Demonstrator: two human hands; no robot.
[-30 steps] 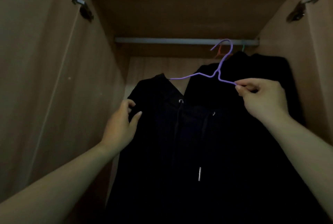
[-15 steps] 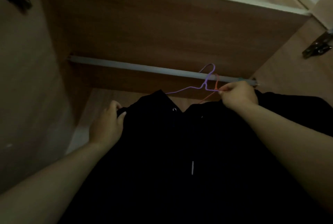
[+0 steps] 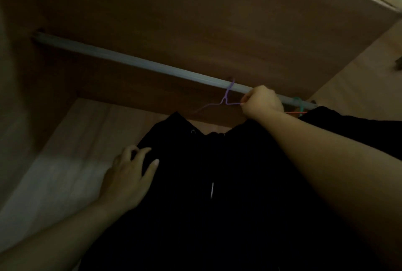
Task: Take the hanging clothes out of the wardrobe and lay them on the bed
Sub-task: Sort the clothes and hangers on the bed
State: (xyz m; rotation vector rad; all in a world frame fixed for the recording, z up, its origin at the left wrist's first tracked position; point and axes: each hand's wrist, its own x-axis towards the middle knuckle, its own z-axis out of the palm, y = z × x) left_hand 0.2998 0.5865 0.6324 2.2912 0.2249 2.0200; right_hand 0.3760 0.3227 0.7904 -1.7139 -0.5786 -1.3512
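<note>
A black hoodie [image 3: 217, 183] with drawstrings hangs on a purple wire hanger [image 3: 226, 98] whose hook sits at the grey rail [image 3: 130, 61] of the wardrobe. My right hand [image 3: 261, 105] pinches the hanger's right arm just under the rail. My left hand [image 3: 128, 179] grips the hoodie's left shoulder, fingers curled into the fabric. More dark clothing [image 3: 348, 122] hangs behind at the right.
An orange hanger [image 3: 295, 112] and a green hanger [image 3: 301, 105] are on the rail at the far right. The wardrobe's wooden top panel [image 3: 195, 20] is close above the rail, with its side walls left and right and a pale back panel [image 3: 65, 172].
The view has tilted upward and closer to the rail. My right hand has risen with the purple hanger to the rail. My left hand stays on the hoodie's shoulder.
</note>
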